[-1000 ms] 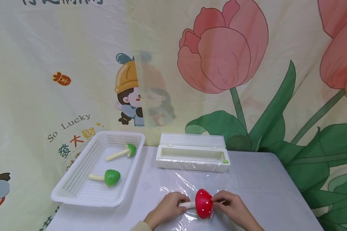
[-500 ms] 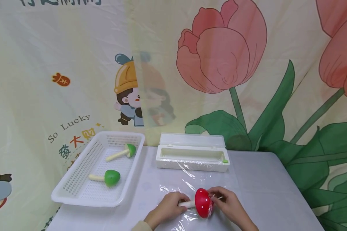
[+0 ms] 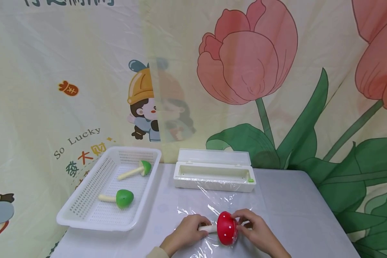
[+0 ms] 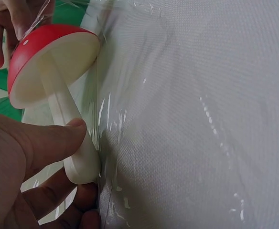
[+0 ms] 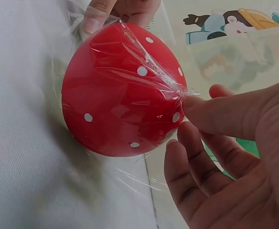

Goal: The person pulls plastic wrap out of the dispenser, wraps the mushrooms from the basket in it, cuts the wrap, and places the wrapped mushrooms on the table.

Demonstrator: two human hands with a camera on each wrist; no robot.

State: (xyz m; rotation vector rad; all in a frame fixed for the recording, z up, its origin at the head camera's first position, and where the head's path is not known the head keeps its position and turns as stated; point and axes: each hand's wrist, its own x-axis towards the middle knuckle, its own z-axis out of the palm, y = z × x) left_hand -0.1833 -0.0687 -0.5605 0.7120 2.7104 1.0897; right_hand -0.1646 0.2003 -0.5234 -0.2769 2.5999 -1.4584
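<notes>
A toy mushroom (image 3: 226, 229) with a white-dotted red cap and pale stem lies sideways on clear cling film (image 3: 213, 200). My left hand (image 3: 190, 230) grips the stem near its base, thumb on top and fingers beneath, as the left wrist view shows. At the top of the cap, my right hand (image 3: 257, 229) pinches film between thumb and fingers. Seen from the right wrist, the film (image 5: 149, 57) stretches over the red cap and gathers in creases at the thumb tip. The stem's end is partly hidden by my left hand in the head view.
A white film dispenser box (image 3: 214, 184) with its lid raised stands behind the mushroom, film trailing from its front. To the left, a white plastic basket (image 3: 96, 226) holds two green-capped toy mushrooms (image 3: 125, 199). A printed curtain (image 3: 180, 71) hangs behind the table (image 3: 293, 208).
My right hand has shifted slightly at the cap, its fingers closing in on the film over the top. The left hand keeps its grip on the stem, almost unmoved.
</notes>
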